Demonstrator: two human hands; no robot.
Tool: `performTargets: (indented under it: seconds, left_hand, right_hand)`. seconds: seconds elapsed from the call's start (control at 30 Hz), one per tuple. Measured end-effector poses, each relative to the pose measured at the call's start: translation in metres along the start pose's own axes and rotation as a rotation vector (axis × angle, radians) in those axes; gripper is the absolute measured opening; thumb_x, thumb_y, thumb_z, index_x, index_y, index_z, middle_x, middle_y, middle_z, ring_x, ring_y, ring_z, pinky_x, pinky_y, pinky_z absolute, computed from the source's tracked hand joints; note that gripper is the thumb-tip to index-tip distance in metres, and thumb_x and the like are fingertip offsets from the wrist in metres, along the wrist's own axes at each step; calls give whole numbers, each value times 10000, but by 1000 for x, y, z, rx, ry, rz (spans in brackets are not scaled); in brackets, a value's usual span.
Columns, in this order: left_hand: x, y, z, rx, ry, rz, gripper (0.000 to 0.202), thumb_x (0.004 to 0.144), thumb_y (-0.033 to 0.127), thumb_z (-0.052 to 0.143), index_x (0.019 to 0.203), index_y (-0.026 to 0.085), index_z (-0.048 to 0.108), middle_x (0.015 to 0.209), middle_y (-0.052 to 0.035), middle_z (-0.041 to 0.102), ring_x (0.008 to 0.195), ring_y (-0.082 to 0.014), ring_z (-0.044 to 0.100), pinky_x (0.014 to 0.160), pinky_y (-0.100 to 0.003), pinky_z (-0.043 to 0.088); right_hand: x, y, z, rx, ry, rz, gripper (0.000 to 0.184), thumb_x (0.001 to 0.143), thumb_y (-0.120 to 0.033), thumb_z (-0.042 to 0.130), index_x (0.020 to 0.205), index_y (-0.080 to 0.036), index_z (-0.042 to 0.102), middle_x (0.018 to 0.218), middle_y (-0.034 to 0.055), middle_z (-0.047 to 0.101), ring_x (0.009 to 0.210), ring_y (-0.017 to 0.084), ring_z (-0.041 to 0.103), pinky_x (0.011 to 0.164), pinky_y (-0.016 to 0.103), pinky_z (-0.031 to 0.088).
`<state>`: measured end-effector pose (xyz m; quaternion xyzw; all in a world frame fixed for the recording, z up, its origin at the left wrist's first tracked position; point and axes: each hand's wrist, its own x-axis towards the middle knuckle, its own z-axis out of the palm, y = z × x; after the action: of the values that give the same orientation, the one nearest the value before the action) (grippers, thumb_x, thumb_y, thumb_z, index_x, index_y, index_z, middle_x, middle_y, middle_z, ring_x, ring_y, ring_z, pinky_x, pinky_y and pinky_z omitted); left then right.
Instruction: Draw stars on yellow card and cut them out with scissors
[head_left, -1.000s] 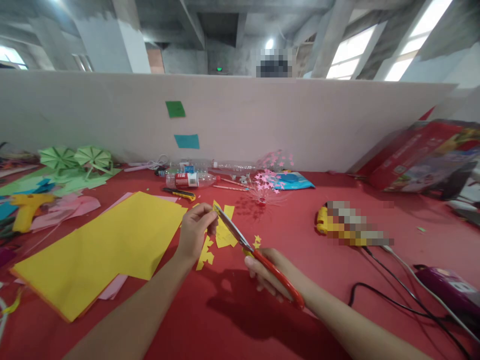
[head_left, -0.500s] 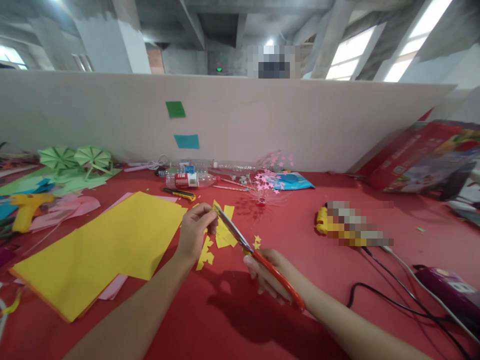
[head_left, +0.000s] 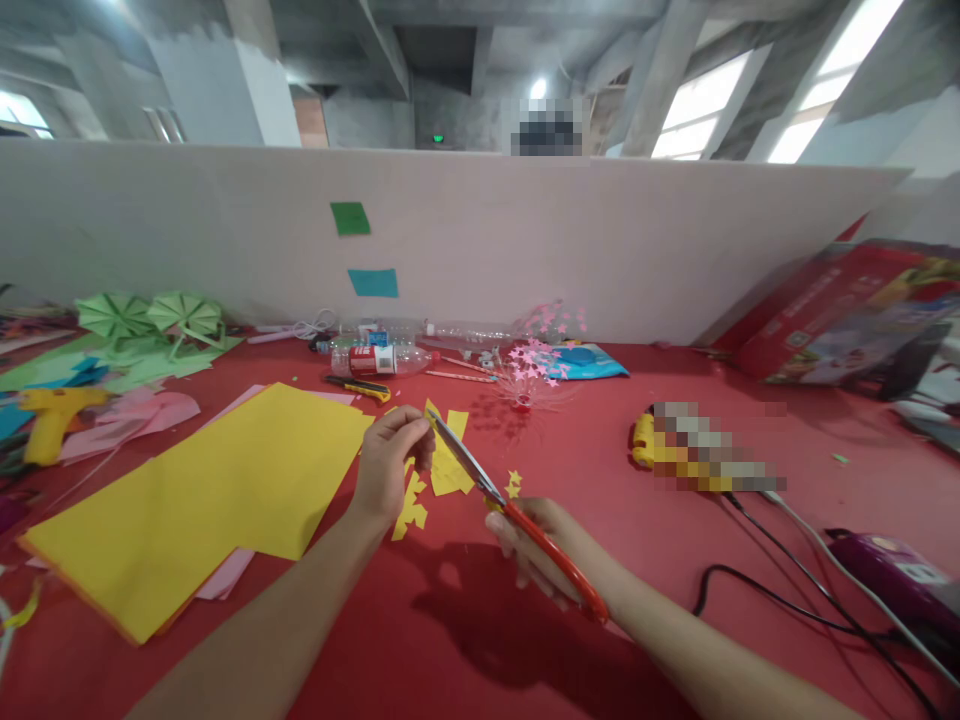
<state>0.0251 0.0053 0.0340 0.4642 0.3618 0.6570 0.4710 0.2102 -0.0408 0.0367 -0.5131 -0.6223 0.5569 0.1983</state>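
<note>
My left hand pinches a small piece of yellow paper, mostly covered by the fingers. In my right hand is a pair of scissors with red handles; the blades point up and left, their tips at the pinched paper. Below the blades lie a yellow paper piece and a jagged yellow offcut. Small yellow stars rest on the red table just beyond my right hand. Left of my left hand spread large yellow sheets, with pink paper partly underneath.
At the back are plastic bottles, a utility knife and a pink star ornament. A yellow glue gun lies left. On the right are a power strip, cables and a purple device. A white partition stands behind.
Both hands stay nearly in place, with the scissors still at the paper in my left hand. The blades appear about the same. Beyond the partition, the blurred figure has shifted slightly.
</note>
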Motion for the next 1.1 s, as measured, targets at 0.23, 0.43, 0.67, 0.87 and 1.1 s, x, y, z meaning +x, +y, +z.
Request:
performTargets:
  seconds: [0.23, 0.43, 0.67, 0.87, 1.1]
  left_hand:
    - [0, 0, -1, 26, -24, 3, 194, 760, 196, 555, 568, 173, 542, 494, 51, 511, 403, -57, 439, 390, -178, 342]
    - [0, -1, -1, 62, -30, 5, 200, 739, 218, 570, 549, 174, 531, 480, 54, 493, 391, -58, 433, 380, -179, 335]
    - [0, -1, 0, 73, -26, 2, 206, 735, 216, 561, 536, 177, 520, 470, 50, 486, 394, -63, 423, 384, -187, 334]
    - [0, 0, -1, 80, -22, 2, 210, 732, 222, 558, 531, 178, 517, 469, 52, 481, 396, -64, 420, 386, -190, 329]
    - [0, 0, -1, 76, -17, 4, 216, 726, 216, 556, 520, 176, 507, 454, 54, 474, 393, -61, 405, 388, -186, 322]
  right_hand:
    - [0, 1, -1, -17, -19, -32, 513, 740, -687, 490, 598, -199, 425, 343, -93, 360, 271, 43, 346, 290, 147, 288]
    - [1, 1, -3, -58, -24, -25, 465, 781, -627, 488, 619, -194, 443, 338, -93, 370, 269, 45, 339, 319, 162, 303]
    - [1, 0, -3, -19, -1, -10, 484, 752, -651, 513, 599, -198, 440, 317, -99, 349, 270, 57, 345, 314, 164, 304]
    - [2, 2, -2, -2, 6, -1, 493, 739, -657, 540, 592, -197, 445, 320, -100, 353, 267, 59, 354, 289, 161, 274]
    - [3, 2, -3, 10, -7, -25, 481, 756, -625, 560, 586, -196, 425, 344, -106, 342, 272, 47, 349, 322, 168, 317]
